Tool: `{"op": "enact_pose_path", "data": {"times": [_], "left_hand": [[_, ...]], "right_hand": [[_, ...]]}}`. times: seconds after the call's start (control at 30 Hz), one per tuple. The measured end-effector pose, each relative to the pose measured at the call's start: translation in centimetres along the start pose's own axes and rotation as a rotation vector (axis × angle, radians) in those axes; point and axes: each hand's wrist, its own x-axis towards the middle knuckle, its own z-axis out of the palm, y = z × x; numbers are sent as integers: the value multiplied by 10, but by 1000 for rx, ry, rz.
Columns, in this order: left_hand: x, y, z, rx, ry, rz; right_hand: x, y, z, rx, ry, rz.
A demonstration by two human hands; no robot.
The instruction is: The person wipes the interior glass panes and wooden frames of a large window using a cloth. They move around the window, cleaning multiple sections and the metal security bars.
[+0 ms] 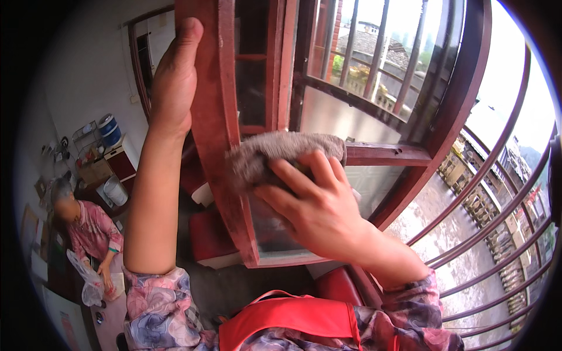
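Note:
A red-painted wooden window sash (210, 79) with glass panes stands swung inward in front of me. My left hand (175, 79) grips its outer edge high up, thumb on the near face, with the fingers hidden behind the wood. A bunched grey-brown cloth (281, 158) lies against the sash at the middle crossbar. My right hand (311, 202) presses on the cloth with spread, bent fingers; the cloth's left end is blurred. Below the cloth, a lower glass pane (276, 232) shows in part.
Curved metal window bars (487, 162) and the fixed red frame (465, 74) stand at the right. Red padded seats (210, 239) are below. At the far left a person (94, 228) handles a plastic bag (83, 281) at a table (103, 324).

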Motion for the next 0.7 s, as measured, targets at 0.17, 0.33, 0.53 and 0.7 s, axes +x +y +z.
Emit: {"op": "enact_pose_path", "data": {"times": [0.17,0.33,0.53,0.7], "left_hand": [[-1,7,6,-61,-23,-87],[-1,16,-6,-430,-213,-523],[-5,26,-6,-514,-244,-472],[2,20,-4,-439,-342,-419]], "right_hand": [[13,10,-33,112,218,41],[64,-3,7,6,391,-15],[7,-56,94,-206,152,-67],[-68,-76,153,-56,-104,-115]]}}
